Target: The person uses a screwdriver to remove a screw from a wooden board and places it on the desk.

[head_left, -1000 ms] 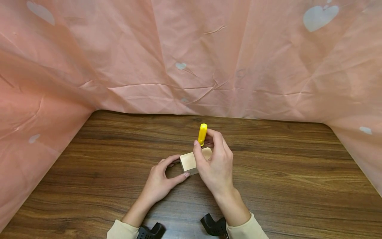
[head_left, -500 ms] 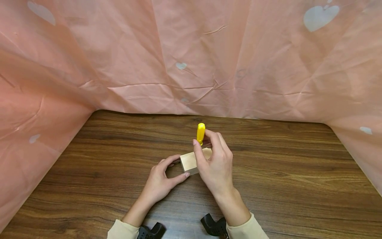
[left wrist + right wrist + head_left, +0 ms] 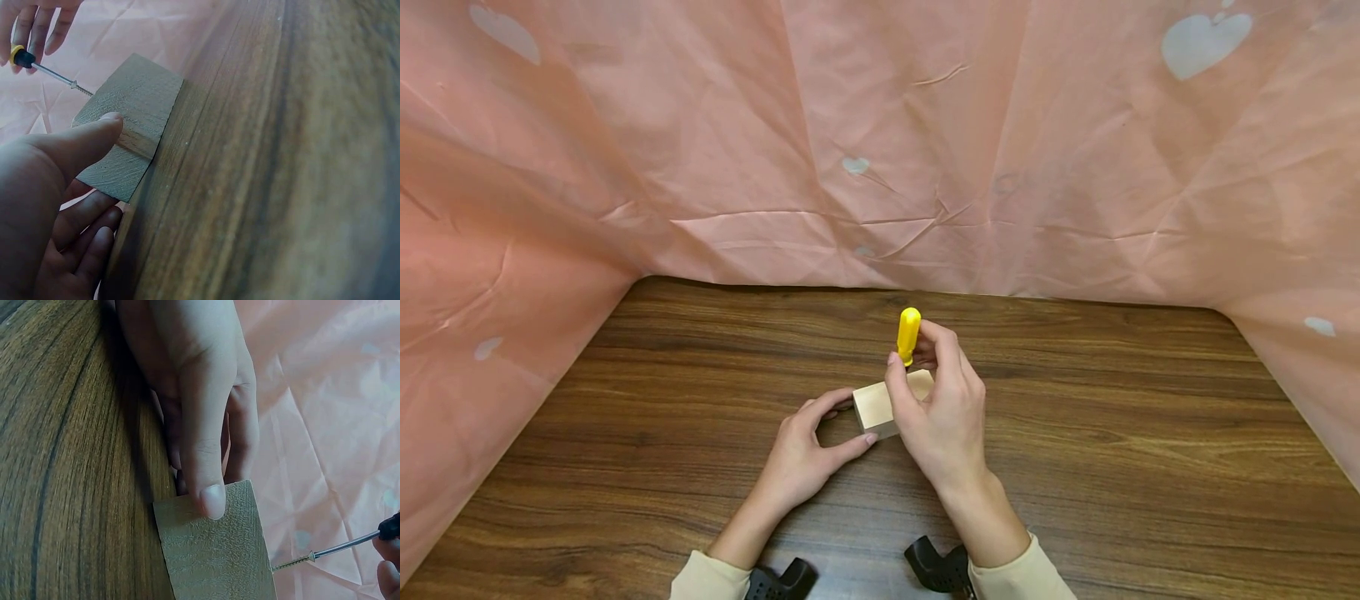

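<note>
My left hand [image 3: 805, 458] grips the near end of a pale wooden block [image 3: 874, 406] on the table, thumb on its near side and fingers behind. In my right hand [image 3: 946, 408], thumb and fingers pinch the yellow handle of a screwdriver [image 3: 908, 333], held nearly upright above the block. Its metal shaft [image 3: 53, 74] meets the head of a screw [image 3: 292, 562], as both wrist views show. Much of the screw's thread stands out of the block's top face. In the head view my right hand hides the shaft, the screw and part of the block.
The wood-grain table [image 3: 1112, 433] spreads around both hands. A pink curtain [image 3: 880, 150] with pale hearts hangs at its back and sides. Black wrist mounts [image 3: 936, 565] sit by both cuffs, close to the table's front.
The screwdriver handle leans slightly left at half a second ago and is back to the right now, with small shifts of my right fingers. The left hand and block stay still.
</note>
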Demonstrator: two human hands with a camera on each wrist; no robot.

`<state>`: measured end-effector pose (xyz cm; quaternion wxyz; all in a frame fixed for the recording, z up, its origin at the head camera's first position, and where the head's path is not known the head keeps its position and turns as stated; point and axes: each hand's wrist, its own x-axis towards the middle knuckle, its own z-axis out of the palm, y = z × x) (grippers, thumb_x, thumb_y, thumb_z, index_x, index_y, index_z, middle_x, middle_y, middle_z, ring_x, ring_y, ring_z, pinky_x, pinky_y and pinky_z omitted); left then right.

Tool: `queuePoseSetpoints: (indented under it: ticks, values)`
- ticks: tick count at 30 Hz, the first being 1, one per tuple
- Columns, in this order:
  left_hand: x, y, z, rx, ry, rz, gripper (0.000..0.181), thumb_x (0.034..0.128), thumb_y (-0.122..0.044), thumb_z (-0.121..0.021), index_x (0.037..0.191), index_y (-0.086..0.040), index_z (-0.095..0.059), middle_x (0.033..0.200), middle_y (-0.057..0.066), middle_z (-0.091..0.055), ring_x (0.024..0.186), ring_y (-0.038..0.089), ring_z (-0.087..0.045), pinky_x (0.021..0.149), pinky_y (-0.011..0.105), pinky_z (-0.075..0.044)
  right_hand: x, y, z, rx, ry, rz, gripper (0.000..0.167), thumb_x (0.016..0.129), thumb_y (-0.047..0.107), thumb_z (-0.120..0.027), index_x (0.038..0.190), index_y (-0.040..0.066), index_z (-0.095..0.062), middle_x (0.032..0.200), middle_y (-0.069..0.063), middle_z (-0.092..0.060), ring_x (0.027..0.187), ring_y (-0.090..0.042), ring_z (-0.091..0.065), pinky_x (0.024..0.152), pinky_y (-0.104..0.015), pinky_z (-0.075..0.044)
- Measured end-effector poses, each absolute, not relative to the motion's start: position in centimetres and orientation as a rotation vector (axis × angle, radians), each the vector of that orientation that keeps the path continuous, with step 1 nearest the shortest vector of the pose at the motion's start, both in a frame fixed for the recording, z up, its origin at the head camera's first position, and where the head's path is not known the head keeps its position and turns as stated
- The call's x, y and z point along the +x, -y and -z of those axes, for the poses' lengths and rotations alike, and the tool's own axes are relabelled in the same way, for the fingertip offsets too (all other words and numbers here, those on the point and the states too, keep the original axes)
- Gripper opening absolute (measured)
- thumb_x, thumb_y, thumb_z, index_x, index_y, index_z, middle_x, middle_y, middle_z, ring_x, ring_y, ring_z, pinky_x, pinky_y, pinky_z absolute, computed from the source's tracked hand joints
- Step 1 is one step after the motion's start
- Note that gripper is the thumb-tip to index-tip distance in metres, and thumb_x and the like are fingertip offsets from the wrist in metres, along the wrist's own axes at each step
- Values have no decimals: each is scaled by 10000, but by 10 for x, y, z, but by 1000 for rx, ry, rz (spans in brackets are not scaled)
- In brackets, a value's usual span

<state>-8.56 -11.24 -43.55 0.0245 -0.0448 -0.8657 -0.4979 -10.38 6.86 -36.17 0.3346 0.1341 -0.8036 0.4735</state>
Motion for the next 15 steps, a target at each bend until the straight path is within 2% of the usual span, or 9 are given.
queuePoseSetpoints:
  ticks: [15]
  values:
    - [-86,113,436,-155,2667,1542,552,843,-299,-942,1349,-230,-732,1320,-1,-768,1239,224,-707,1119,519,-525,-104,-69,363,359,2099,-1190,275,954,103,-764,1218,52,-705,996,-83,-689,890,-195,-719,844,-312,-626]
